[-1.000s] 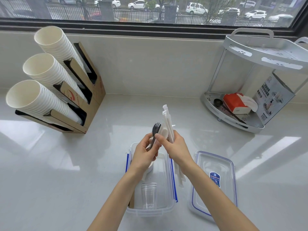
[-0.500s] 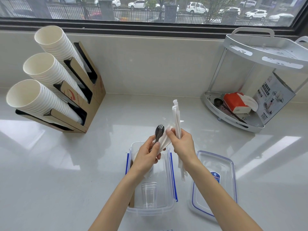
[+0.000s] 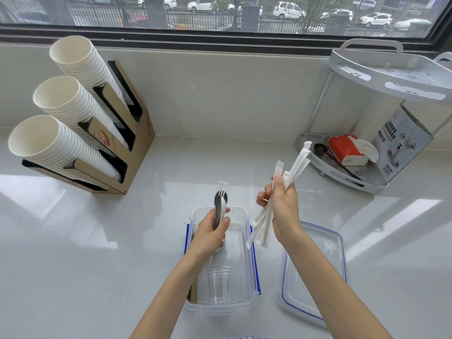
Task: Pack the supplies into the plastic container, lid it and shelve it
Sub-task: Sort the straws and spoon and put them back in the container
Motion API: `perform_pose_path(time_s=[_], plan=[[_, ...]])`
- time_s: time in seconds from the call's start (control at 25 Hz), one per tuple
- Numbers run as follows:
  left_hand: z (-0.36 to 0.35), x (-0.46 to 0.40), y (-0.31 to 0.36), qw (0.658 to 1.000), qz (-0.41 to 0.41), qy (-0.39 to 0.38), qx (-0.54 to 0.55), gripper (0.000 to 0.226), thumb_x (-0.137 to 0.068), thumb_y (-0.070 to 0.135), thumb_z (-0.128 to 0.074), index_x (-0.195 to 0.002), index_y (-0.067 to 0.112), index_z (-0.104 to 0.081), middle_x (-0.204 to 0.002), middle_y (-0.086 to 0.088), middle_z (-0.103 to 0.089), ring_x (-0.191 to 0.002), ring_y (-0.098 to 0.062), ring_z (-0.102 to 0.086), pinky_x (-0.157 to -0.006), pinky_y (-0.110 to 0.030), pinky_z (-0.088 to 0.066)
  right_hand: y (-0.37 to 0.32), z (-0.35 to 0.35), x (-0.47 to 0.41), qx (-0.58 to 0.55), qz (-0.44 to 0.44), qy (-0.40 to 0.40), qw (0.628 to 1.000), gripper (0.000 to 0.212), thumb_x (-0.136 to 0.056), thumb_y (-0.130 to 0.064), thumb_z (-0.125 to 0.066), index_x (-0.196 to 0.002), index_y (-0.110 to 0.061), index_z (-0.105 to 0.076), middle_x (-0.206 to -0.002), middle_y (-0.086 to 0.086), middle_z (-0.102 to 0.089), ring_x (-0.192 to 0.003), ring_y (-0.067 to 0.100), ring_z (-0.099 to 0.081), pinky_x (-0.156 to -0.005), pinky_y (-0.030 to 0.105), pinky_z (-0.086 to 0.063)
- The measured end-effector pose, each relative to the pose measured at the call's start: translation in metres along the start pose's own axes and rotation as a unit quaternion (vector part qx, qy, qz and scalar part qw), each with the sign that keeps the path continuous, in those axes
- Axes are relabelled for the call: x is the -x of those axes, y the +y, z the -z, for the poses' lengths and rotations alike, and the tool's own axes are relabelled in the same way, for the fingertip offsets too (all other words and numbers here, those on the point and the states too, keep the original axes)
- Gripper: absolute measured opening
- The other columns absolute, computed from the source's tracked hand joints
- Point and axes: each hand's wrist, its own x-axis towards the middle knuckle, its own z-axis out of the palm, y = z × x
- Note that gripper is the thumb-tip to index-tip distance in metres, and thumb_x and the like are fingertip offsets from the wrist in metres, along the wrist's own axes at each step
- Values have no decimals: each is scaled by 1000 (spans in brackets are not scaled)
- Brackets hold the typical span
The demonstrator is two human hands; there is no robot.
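A clear plastic container point(image 3: 244, 307) with blue clips sits open on the counter in front of me, with clear cups point(image 3: 218, 282) lying inside. Over its far end my left hand point(image 3: 210, 231) grips wrapped cutlery point(image 3: 220, 204), a black fork and a white piece, pointing up. My right hand point(image 3: 283, 206) is to the right of the container and holds a bundle of paper-wrapped straws point(image 3: 293, 167) tilted up to the right. The clear lid point(image 3: 315, 270) with a blue seal lies flat right of the container.
A cardboard rack point(image 3: 137, 152) with three stacks of white paper cups stands at the back left. A white two-tier corner shelf point(image 3: 381, 77) at the back right holds a red tissue pack point(image 3: 344, 150), a dark scoop and a printed box. A window wall runs behind.
My hands have come apart. The right hand moved right with the straws, tilting them. The left hand keeps the cutlery over the container.
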Motion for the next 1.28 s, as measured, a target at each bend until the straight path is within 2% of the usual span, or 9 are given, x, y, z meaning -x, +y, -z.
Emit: perform_pose_path(time_s=[0.08, 0.16, 0.4, 0.6, 0.84, 0.96, 1.04, 1.16, 1.28], plan=[[-1, 1, -2, 999, 27, 4, -19, 11, -94, 20, -43, -97, 19, -54, -60, 3, -38, -46, -6, -37, -45, -16, -32, 2, -1, 3, -25, -10, -13, 1000, 23, -98, -28, -35, -77, -21, -42, -57, -2, -31, -33, 3, -34, -37, 15, -32], [0, 1, -9, 990, 24, -7, -140, 11, -90, 22, -47, -90, 14, -55, -67, -2, -46, -53, -12, -40, -50, -22, -33, 4, -1, 5, -18, -11, -25, 999, 22, -97, -26, -38, -76, -19, -40, -55, -3, -27, -30, 1, -25, -32, 13, -23], [5, 6, -26, 914, 71, -99, -388, 31, -81, 26, -58, -108, 10, -59, -100, -8, -62, -88, -24, -58, -70, -26, -40, 12, 0, 9, 29, -37, -41, 998, 21, -96, -21, -42, -75, -18, -42, -56, -3, -29, -28, 2, -27, -30, 11, -26], [9, 7, -26, 880, 81, -128, -450, 10, -79, 25, -56, -81, 17, -51, -85, -4, -54, -80, -21, -49, -68, -26, -36, 16, 3, 11, 39, -59, -48, 996, 19, -96, -21, -41, -78, -18, -44, -59, -2, -31, -31, 2, -29, -32, 11, -28], [17, 10, -20, 841, 64, -83, -530, 17, -83, 25, -50, -87, 10, -57, -97, -16, -62, -80, -25, -49, -67, -28, -32, 25, 3, 18, 98, -94, -86, 987, 16, -95, -22, -42, -79, -21, -44, -66, -2, -39, -46, 5, -33, -44, 17, -32], [22, 10, -21, 829, 62, -64, -552, 18, -84, 26, -50, -91, 11, -57, -99, -12, -62, -92, -29, -56, -68, -29, -33, 39, 0, 23, 165, -125, -115, 971, 8, -95, -22, -40, -96, -19, -47, -75, -1, -46, -59, 10, -39, -56, 23, -37], [24, 11, -23, 824, 56, -52, -561, 22, -84, 26, -50, -96, 10, -59, -106, -12, -64, -101, -30, -58, -69, -28, -33, 48, -3, 28, 210, -140, -133, 958, 18, -94, -15, -38, -111, -12, -43, -77, -1, -48, -63, 11, -42, -60, 23, -39], [28, 13, -25, 829, 52, -42, -555, 18, -82, 24, -49, -91, 12, -59, -108, -12, -65, -95, -30, -57, -68, -28, -34, 59, -7, 38, 271, -148, -153, 939, 32, -92, -5, -34, -124, -3, -35, -82, 5, -54, -65, 14, -50, -63, 22, -46], [32, 13, -25, 848, 46, -43, -526, 7, -81, 23, -49, -80, 17, -51, -99, -11, -65, -86, -29, -55, -65, -28, -33, 71, -9, 41, 357, -129, -165, 910, 47, -93, -5, -32, -138, -4, -17, -108, 21, -59, -82, 23, -59, -78, 30, -52]])
